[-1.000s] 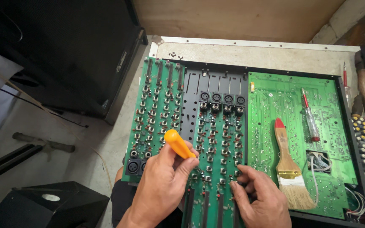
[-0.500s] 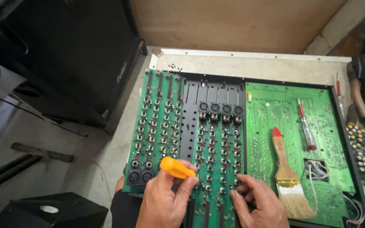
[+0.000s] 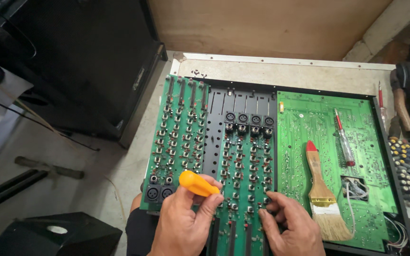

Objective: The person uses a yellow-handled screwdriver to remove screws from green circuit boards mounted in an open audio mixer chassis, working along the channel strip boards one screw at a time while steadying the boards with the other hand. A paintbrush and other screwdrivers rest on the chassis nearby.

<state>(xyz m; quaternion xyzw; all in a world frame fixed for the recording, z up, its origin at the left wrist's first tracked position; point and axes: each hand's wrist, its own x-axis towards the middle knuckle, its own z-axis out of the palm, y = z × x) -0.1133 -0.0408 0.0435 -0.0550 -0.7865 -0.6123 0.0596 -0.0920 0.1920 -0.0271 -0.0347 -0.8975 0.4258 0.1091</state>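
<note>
Green circuit boards under left hand gripping orange screwdriver.

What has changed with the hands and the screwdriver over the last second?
The left hand has tipped the orange-handled screwdriver from steeply slanted to nearly level, keeping its grip. The right hand still rests its fingers on the green circuit board strips. The paintbrush and red-tipped tester screwdriver have not moved.

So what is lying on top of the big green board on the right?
A brush and a red-tipped screwdriver lie on the board. What is under the brush bristles is covered.
</note>
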